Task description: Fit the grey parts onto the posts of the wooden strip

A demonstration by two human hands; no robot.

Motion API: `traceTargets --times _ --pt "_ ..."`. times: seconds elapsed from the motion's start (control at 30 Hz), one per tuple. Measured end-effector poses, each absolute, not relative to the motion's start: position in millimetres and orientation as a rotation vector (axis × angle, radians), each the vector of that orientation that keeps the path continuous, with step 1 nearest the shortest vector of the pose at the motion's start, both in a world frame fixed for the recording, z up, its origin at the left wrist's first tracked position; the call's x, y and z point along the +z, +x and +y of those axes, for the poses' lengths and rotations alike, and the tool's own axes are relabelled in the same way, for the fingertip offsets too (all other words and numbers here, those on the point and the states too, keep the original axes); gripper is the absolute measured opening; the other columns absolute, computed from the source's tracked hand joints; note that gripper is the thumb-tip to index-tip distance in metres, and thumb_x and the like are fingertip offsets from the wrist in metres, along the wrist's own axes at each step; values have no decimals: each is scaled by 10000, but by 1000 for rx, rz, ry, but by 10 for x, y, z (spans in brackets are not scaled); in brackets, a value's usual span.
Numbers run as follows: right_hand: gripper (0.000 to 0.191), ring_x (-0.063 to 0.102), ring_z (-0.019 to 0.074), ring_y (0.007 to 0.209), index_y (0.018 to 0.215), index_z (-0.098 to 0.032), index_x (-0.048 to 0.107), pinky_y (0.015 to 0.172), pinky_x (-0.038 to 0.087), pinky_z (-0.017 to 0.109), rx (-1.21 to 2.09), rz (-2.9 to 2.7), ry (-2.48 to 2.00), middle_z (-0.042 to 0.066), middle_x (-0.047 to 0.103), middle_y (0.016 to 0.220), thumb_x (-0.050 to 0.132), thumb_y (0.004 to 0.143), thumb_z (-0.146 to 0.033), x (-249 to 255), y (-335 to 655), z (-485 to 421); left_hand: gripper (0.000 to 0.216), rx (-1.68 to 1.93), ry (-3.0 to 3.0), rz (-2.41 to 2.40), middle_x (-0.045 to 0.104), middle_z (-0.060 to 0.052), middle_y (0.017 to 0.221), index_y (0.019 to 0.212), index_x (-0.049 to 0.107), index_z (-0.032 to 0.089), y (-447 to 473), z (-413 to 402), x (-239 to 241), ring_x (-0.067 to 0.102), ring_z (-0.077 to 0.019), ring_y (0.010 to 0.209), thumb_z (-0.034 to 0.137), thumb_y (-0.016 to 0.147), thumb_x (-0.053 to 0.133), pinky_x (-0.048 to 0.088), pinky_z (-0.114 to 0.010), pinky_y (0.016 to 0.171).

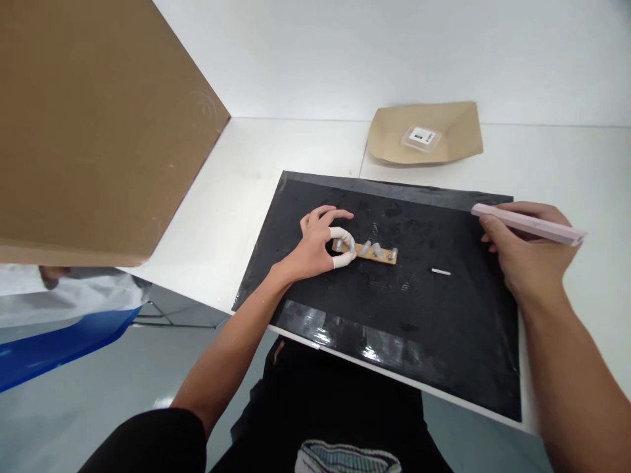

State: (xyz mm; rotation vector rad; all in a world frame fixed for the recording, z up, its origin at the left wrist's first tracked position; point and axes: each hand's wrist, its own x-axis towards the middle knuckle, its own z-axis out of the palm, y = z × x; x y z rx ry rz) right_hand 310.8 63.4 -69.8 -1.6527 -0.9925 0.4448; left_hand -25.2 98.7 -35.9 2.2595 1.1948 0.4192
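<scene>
On the black mat (374, 309) lies a narrow tan strip (371, 254) with several small grey cylindrical pieces standing or leaning along it. My left hand (320, 246) pinches one of these grey pieces (351, 249) over the strip's left half; white covers wrap its thumb and index finger. At the mat's right edge my right hand (530, 246) is closed around a pale pink bar-shaped object (530, 225), held nearly level. A short thin silvery rod (440, 271) rests on the mat between the strip and my right hand.
Behind the mat, a brown paper tray (384, 135) holds a clear little box (421, 138) with a white label. A large brown cardboard panel (98, 131) rises at the left. Below it is a blue-edged object (73, 345). The white table (207, 230) meets a white wall.
</scene>
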Motion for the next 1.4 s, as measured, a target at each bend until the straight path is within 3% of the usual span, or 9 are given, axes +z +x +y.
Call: traceTargets --times 1.4 --pt "341 625 157 578 931 -209 769 543 472 309 446 -1041 -1692 19 718 793 864 689 -430 -731 3112 619 37 399 2386 1147 639 -2 1462 860 752 257 -263 1018 -338 396 -320 1491 237 885 733 227 -590 1184"
